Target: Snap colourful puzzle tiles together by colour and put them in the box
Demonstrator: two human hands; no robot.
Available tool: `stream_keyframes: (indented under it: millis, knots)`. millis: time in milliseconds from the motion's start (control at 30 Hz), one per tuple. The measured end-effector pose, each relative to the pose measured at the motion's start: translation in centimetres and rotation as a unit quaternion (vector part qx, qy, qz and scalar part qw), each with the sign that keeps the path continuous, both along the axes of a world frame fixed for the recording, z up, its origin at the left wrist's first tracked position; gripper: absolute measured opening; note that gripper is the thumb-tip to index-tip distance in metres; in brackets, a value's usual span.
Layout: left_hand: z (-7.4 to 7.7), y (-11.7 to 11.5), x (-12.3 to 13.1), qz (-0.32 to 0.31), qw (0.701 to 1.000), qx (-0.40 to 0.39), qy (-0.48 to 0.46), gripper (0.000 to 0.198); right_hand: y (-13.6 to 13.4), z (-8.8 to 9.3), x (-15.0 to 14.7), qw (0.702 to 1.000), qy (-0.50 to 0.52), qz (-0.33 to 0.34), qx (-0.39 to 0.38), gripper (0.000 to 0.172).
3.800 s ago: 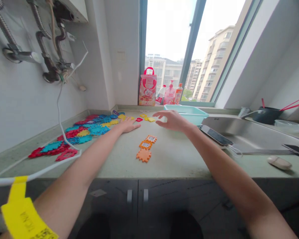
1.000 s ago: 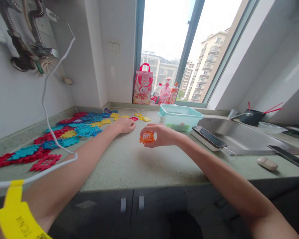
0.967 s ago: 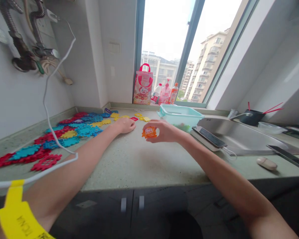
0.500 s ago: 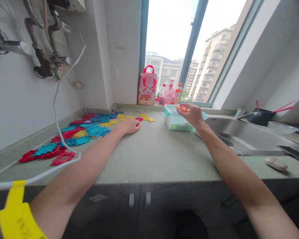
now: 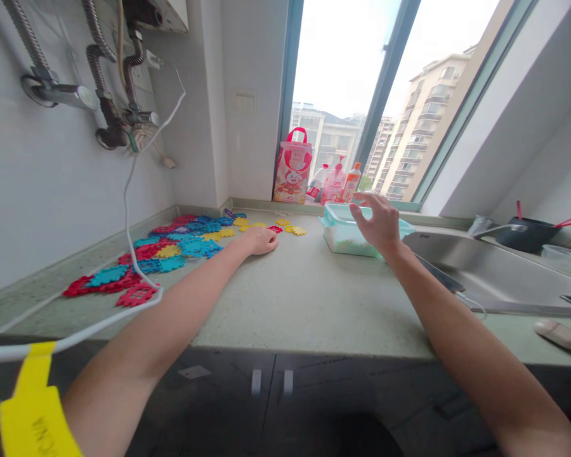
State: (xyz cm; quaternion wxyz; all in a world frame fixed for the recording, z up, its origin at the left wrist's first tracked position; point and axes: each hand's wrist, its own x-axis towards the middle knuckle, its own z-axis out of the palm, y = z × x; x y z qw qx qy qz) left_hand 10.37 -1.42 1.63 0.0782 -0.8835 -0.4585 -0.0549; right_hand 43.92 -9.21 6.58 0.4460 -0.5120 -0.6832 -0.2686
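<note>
My right hand (image 5: 379, 222) hovers open over the teal plastic tub (image 5: 341, 235), fingers spread and holding nothing. The tub stands on the counter (image 5: 309, 298) by the sink, and green pieces show through its clear wall. My left hand (image 5: 261, 241) rests on the counter with its fingers curled, at the edge of a spread of flat interlocking plastic tiles (image 5: 171, 244) in red, blue and yellow. A few loose yellow tiles (image 5: 292, 228) lie between my two hands.
A steel sink (image 5: 499, 279) lies to the right with a phone (image 5: 435, 273) on its near edge. A pink bag (image 5: 293, 166) and bottles (image 5: 335, 184) stand on the window sill. A white cable (image 5: 133, 190) hangs from wall pipes across the counter's left side.
My right hand picked up the orange tiles from the counter, carried them right to the tub and let them go; it is now open and empty. My left hand stayed put.
</note>
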Motion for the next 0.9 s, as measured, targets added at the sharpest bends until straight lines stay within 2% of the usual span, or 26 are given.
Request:
stream_keyframes:
  millis: [100, 200, 300, 367, 467, 633, 733, 800, 900]
  knots:
    - [-0.4, 0.3, 0.0, 0.006, 1.0, 0.003, -0.009, 0.035, -0.7, -1.0, -3.0, 0.994, -0.039, 0.101, -0.012, 0.037]
    - [-0.9, 0.4, 0.3, 0.026, 0.999, 0.018, -0.024, 0.035, -1.0, -3.5, -6.4, 0.97, -0.1, 0.196, -0.102, 0.037]
    - [-1.3, 0.2, 0.8, 0.052, 0.996, 0.047, -0.05, 0.033, -0.2, -6.7, -9.1, 0.934, -0.159, 0.225, -0.226, 0.058]
    - [-1.6, 0.2, 1.2, 0.061, 0.993, 0.067, -0.077, 0.031, 0.9, -8.3, -10.0, 0.922, -0.143, 0.211, -0.29, 0.073]
    - [-2.1, 0.5, 1.6, 0.045, 0.991, 0.081, -0.098, 0.032, 3.1, -9.6, -10.1, 0.927, -0.084, 0.171, -0.324, 0.081]
    - [-2.8, 1.6, 1.6, 0.032, 0.994, 0.024, -0.1, 0.055, 7.3, -9.8, -10.0, 0.935, -0.056, 0.109, -0.333, 0.075]
    - [-2.8, 1.7, 1.4, 0.042, 0.995, -0.016, -0.092, 0.06, 9.8, -9.7, -10.6, 0.939, -0.046, 0.065, -0.336, 0.071]
    - [-2.4, 1.2, 1.5, 0.046, 0.995, -0.011, -0.084, 0.058, 11.4, -9.7, -11.0, 0.942, -0.042, 0.04, -0.33, 0.069]
    - [-1.1, -0.1, 1.9, 0.037, 0.998, 0.039, -0.042, 0.053, 13.5, -9.5, -11.6, 0.946, -0.043, 0.022, -0.32, 0.067]
